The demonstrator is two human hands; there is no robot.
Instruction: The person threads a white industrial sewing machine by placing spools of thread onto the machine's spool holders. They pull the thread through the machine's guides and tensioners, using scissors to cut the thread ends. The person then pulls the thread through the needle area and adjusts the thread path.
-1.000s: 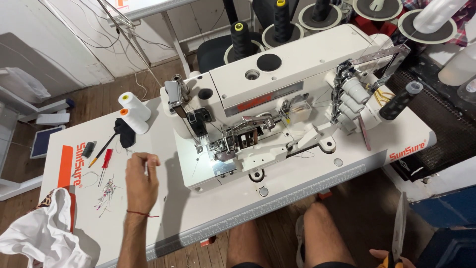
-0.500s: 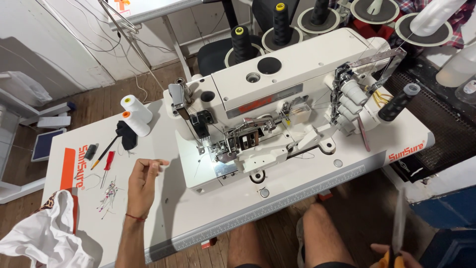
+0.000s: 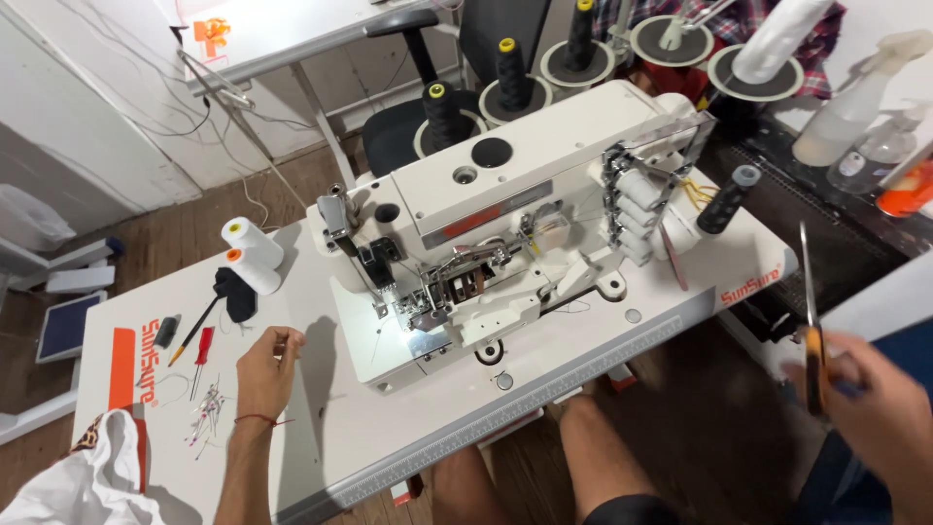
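1. Plainly, the right hand [image 3: 880,408] is closed on a pair of scissors [image 3: 810,321], held off the right edge of the bench [image 3: 408,428] with the blades pointing up; the hand is blurred, so which fingers sit in the loops cannot be told
2. Scissors like these look stiff, steel and fairly light, with sharp tips; the safe hold, I judge, is at the orange handle [image 3: 814,384], never on the blades
3. Over on the other side, the left hand [image 3: 264,369] rests on the bench with fingertips pinched together; whatever they pinch is too small to tell, perhaps a thread
4. A scatter of pins [image 3: 206,413] lies just left of that hand: tiny, slippery, sharp, best picked up one at a time
5. Near them lie a red screwdriver [image 3: 201,350], a black-handled tool [image 3: 194,326], a dark scrap [image 3: 236,292] and two white thread cones [image 3: 251,253]
6. White cloth [image 3: 92,476], soft and limp, hangs at the bench's near left corner
7. Between the two hands stands the sewing machine [image 3: 505,214], bulky and heavy; its needle area [image 3: 428,297] and fine threads are what could snag
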